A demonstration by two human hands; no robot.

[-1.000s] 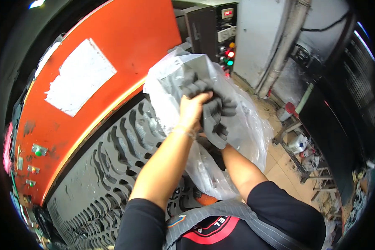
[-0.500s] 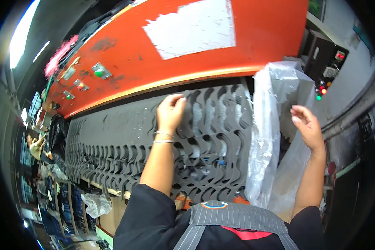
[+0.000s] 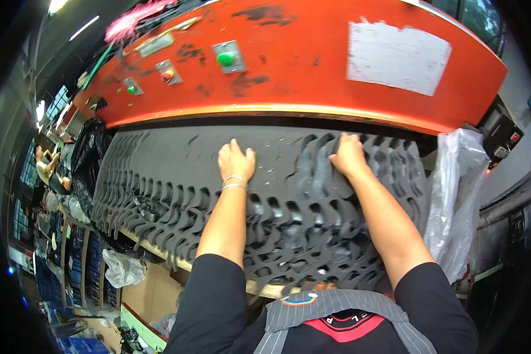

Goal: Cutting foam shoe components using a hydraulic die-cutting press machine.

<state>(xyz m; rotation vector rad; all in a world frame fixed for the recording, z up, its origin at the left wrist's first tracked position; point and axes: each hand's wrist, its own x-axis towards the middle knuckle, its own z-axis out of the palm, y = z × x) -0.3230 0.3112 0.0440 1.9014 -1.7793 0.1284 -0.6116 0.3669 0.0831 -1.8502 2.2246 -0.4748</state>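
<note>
A long grey foam sheet stack (image 3: 165,153) lies before me, with rows of curved cut-outs along its near side and right end. My left hand (image 3: 236,164) rests on the uncut middle part, palm down, thumb spread from the fingers. Farther right, my right hand (image 3: 349,156) reaches onto the cut-out rows, its thumb apart from its bent fingers. The fingertips touch the foam near a curved slot; I see no piece held between them. Thin wavy foam strips (image 3: 295,256) sag along the near edge.
An orange machine beam (image 3: 301,88) with green and red buttons spans the far side. A clear plastic bag (image 3: 448,194) hangs at the right end. Black plastic (image 3: 91,150) lies at the left end. At the far left, another person (image 3: 50,171) sits beyond shelves.
My right hand has moved left from the plastic bag onto the cut-out foam. The left hand has shifted onto the plain foam. The view has turned right.
</note>
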